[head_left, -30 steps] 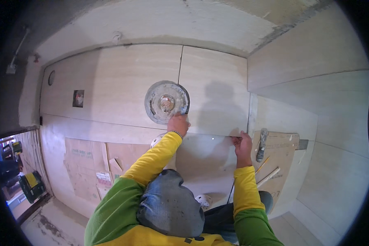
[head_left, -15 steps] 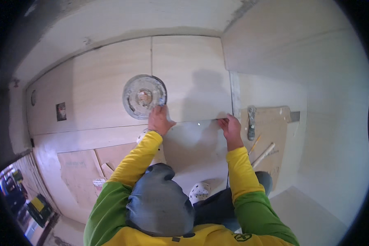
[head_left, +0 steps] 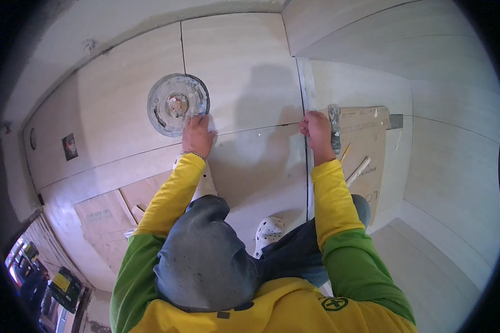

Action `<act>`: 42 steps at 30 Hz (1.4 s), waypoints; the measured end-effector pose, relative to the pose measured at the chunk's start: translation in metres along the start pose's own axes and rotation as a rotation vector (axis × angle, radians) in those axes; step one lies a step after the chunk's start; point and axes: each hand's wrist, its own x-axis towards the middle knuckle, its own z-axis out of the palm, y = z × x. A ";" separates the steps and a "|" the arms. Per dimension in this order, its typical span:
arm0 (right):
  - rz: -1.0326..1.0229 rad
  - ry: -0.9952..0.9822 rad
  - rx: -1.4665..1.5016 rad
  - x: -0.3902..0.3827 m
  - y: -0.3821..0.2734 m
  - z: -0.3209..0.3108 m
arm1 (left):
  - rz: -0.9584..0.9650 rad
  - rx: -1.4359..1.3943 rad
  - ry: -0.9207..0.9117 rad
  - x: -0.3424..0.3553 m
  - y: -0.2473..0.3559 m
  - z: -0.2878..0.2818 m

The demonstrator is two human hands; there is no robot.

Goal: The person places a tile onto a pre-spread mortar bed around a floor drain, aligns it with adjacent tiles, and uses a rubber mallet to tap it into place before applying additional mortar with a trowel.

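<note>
I crouch over large pale floor tiles [head_left: 239, 50] with dark joints between them. My left hand [head_left: 198, 135] is at the lower right rim of a round, grey-smeared dish [head_left: 162, 105], its thumb apart from the fingers. A reddish-brown lump [head_left: 178, 104] lies in the dish's middle. To the right, my right hand [head_left: 318, 131] is closed at the crossing of two joints, left of a grey, smeared, bottle-like object [head_left: 334, 129]. Whatever is in its fingertips is too small to make out.
Brown cardboard sheets [head_left: 366, 141] cover floor at right, bearing a yellow pencil [head_left: 345, 151] and a pale stick [head_left: 358, 172]. More cardboard [head_left: 103, 216] lies at left. A square opening [head_left: 69, 146] and a floor grate [head_left: 395, 121] show. White clogs [head_left: 269, 232] are on my feet.
The view has shifted, so the floor sits higher. My right hand has moved slightly right and turned to a more closed shape. My left hand stays by the dish's rim.
</note>
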 end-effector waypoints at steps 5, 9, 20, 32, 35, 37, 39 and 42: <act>-0.677 0.048 -0.724 0.004 0.012 0.023 | 0.000 -0.010 -0.075 -0.011 -0.018 0.001; -0.999 -0.118 -0.999 0.002 0.032 0.036 | -0.035 0.077 -0.119 -0.009 -0.007 0.005; -0.904 -0.133 -1.171 0.006 0.041 0.044 | -0.023 0.055 -0.104 -0.005 -0.008 0.017; -0.867 -0.139 -1.242 0.002 0.032 0.058 | 0.103 0.305 -0.007 0.166 -0.027 -0.036; -0.921 -0.092 -1.222 0.005 0.030 0.061 | -0.099 0.390 -0.296 0.200 -0.043 -0.038; -0.905 -0.060 -1.186 0.006 0.033 0.067 | -0.122 0.454 -0.358 0.204 -0.048 -0.036; -0.897 -0.051 -1.171 0.005 0.035 0.066 | -0.113 0.412 -0.436 0.210 -0.051 -0.039; -0.923 -0.048 -1.126 0.012 0.031 0.063 | -0.108 0.477 -0.488 0.212 -0.044 -0.040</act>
